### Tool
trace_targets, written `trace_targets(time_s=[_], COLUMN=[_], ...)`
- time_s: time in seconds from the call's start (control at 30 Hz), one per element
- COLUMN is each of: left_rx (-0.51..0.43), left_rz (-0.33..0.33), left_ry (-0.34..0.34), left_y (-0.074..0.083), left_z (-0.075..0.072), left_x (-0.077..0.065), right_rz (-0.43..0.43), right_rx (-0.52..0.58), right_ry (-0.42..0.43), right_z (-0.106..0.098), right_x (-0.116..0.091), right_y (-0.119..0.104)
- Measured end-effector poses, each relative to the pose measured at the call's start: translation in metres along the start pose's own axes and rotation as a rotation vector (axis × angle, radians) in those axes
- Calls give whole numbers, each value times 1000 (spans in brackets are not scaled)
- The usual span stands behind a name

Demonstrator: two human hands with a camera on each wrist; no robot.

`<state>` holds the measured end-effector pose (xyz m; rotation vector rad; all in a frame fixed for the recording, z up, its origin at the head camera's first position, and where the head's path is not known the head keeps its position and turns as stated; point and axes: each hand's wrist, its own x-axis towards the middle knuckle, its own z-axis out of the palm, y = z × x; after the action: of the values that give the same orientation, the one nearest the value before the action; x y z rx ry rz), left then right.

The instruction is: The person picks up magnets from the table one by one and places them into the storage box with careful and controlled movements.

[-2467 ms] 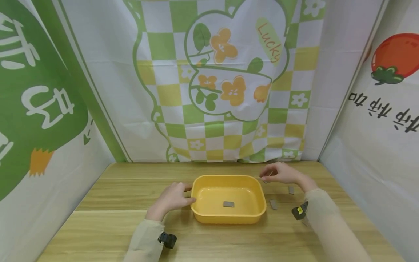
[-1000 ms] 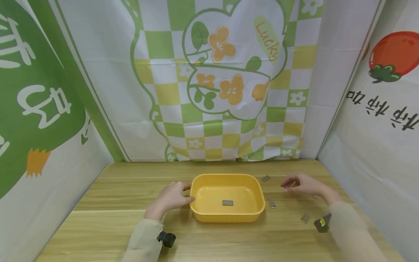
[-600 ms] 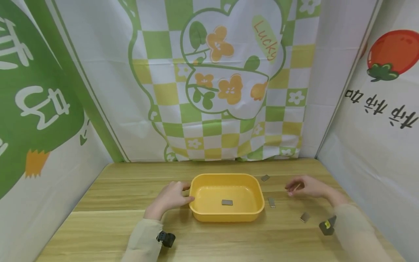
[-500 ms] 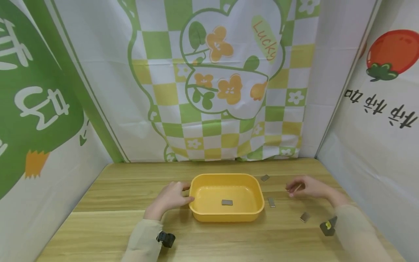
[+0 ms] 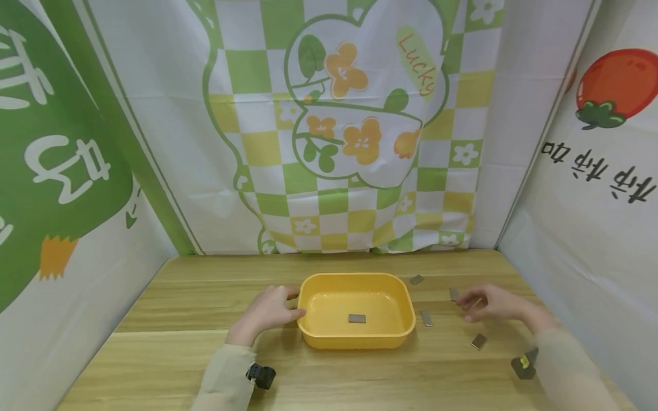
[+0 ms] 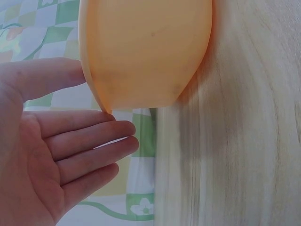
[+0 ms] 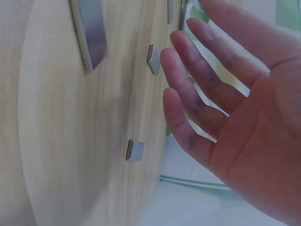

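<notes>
A yellow plastic basin (image 5: 360,342) stands mid-table with one flat grey metal block (image 5: 357,318) lying in it. My left hand (image 5: 268,313) pinches its left rim, the thumb hooked over the edge and index fingertip at the rim in the left wrist view; the other fingers stretch out straight. My right hand (image 5: 488,302) is over the table on the right, fingers relaxed and apart, holding nothing in the right wrist view. One metal block (image 5: 454,294) lies right at its fingertips. Other blocks lie behind the basin's right corner (image 5: 416,279), beside the basin (image 5: 426,318) and nearer me (image 5: 479,342).
Light wooden table (image 5: 205,297) beneath, with printed cloth hangings (image 5: 329,200) at its back and sides. In the right wrist view a shiny block (image 7: 91,33) is large and close, with smaller blocks (image 7: 135,150) farther off.
My right hand has moved right from the basin's back corner, then drawn slightly back, uncovering the block at its fingertips. The block by that corner shows fully. My left hand keeps its hold.
</notes>
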<state>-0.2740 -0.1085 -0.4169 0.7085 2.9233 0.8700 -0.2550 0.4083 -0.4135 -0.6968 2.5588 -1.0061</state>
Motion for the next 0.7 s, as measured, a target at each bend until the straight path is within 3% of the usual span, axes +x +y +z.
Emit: trace_targets(time_s=[0.27,0.7], left_rx=[-1,-4], left_rz=[-7,13], left_ry=[-4,-4], left_y=[2,0], left_z=[-1,0], left_x=[-1,-1], right_rz=[3,-3], right_rx=[-30,17], right_ry=[1,-8], right_z=[4,8], right_x=[-9,-22], right_y=[8,15])
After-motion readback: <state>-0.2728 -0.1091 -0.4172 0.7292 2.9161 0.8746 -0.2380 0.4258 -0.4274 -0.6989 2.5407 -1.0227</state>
